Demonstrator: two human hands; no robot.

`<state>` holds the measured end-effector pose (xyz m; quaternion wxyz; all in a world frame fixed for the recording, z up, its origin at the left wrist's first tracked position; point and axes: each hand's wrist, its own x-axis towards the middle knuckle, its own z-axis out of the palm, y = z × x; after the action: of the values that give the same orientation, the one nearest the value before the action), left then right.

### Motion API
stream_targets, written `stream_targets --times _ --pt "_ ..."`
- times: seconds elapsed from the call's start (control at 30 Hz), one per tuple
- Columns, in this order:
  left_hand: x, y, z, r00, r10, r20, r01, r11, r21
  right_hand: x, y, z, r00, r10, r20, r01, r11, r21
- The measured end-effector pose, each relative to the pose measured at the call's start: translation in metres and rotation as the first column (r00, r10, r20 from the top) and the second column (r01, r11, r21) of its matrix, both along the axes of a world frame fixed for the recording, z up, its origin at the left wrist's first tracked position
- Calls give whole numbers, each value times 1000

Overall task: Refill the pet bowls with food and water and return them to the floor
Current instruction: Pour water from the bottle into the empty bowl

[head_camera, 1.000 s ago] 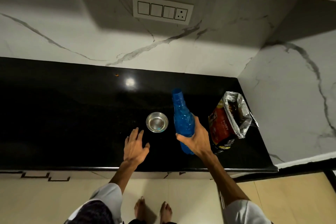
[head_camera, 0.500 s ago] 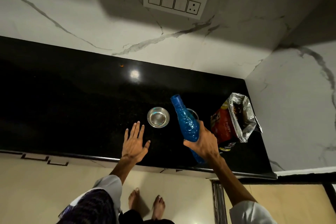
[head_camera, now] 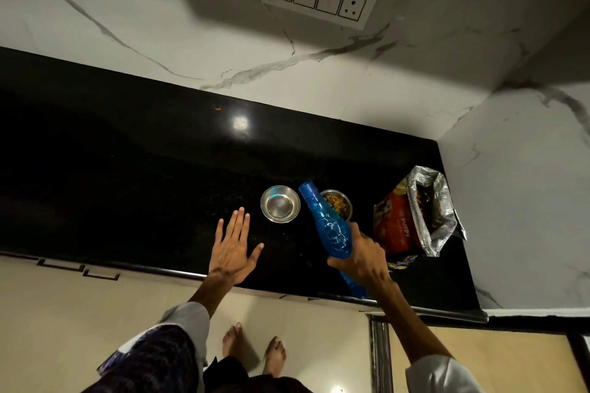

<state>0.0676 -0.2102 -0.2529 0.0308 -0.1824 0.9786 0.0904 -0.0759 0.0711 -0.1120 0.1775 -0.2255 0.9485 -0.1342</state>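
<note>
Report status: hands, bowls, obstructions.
Right hand grips tilted blue bottle; left hand open over counter. Left bowl without food, right bowl has kibble. Nothing blocking.

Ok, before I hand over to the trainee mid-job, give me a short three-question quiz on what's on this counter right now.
1. True or false: the blue bottle stands upright on the counter.
2. Which bowl already holds kibble? A) the left bowl B) the right bowl
3. Fill in: the left hand is ____, holding nothing.

Key:
1. False: the right hand grips it, tilted with its neck toward the left bowl.
2. B: the left bowl shows only bare metal; whether it holds water I cannot tell.
3. Open, fingers spread over the counter.
</note>
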Motion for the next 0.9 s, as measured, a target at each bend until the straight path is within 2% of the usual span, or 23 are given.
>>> stream_targets --times 0.9 --pt "1 -1 -2 1000 -2 15 1 1000 16 -8 2 -19 995 95 3 -94 982 165"
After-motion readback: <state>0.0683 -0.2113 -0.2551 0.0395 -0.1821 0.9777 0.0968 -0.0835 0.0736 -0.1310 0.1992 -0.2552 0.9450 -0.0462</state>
